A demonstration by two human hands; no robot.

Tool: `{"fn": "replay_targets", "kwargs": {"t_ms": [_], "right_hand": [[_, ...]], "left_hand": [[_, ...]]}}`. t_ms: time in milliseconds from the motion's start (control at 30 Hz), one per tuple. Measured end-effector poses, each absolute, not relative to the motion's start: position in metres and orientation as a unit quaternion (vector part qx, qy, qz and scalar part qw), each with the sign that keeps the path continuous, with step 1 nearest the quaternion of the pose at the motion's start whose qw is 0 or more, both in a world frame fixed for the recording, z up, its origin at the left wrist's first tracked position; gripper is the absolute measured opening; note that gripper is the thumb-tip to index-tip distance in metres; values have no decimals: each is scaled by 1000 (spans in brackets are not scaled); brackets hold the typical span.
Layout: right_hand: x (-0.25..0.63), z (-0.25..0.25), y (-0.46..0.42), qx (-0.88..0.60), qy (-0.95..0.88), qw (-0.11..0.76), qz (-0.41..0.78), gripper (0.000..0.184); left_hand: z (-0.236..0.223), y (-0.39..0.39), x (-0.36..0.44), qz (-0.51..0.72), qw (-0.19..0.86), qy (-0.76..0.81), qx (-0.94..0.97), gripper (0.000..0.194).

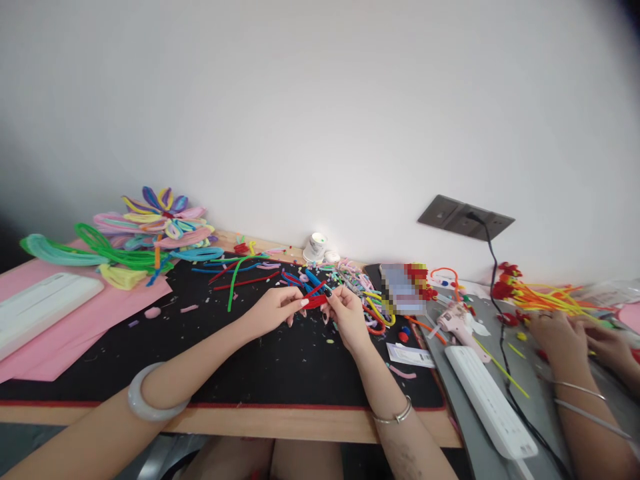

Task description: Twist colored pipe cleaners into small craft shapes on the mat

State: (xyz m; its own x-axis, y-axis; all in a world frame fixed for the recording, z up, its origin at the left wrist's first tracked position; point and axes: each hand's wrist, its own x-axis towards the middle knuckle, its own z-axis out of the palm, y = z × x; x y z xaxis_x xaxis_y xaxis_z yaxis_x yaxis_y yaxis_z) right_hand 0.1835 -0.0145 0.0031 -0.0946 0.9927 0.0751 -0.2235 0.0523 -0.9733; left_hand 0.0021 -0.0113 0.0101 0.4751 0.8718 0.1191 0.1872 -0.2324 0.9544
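Both hands meet over the black mat [200, 360], working on red pipe cleaners [315, 298]. Thumb and fingers of my left hand [274, 311] pinch their left end. My right hand [346, 316], with dark-painted nails, is closed on their right end. The red stems look bent and lie close together; how they are joined is too small to tell. Just behind the fingers are blue pipe cleaners [313, 279], partly hidden. A loose green pipe cleaner [233, 287] and a dark red one [245, 281] lie left of my hands.
Bundled pastel pipe cleaners [170, 223] pile up at the back left, by a white box-like device [45, 307] on pink paper. A paper cup [315, 247] stands against the wall. Right are a glue gun [457, 325], a white power strip [490, 400], a black cord and a co-worker's hands [560, 337].
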Motion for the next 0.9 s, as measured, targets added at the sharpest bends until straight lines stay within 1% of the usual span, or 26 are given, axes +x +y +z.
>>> {"fn": "replay_targets", "kwargs": {"t_ms": [133,367,533,900], "right_hand": [[183,8,-16,-393,-464,538,584,17],[182,9,-19,-334,-468,513,638,22],[179,4,-19,-375,-509,481,607,15],[183,4,-17,-389,-519,477,593,15]], "left_hand": [[7,-11,3,343,503,379,697,27],[10,-11,3,364,505,388,680,27],[7,-12,4,363,505,386,682,28],[10,-12,3,360,499,381,690,29]]}}
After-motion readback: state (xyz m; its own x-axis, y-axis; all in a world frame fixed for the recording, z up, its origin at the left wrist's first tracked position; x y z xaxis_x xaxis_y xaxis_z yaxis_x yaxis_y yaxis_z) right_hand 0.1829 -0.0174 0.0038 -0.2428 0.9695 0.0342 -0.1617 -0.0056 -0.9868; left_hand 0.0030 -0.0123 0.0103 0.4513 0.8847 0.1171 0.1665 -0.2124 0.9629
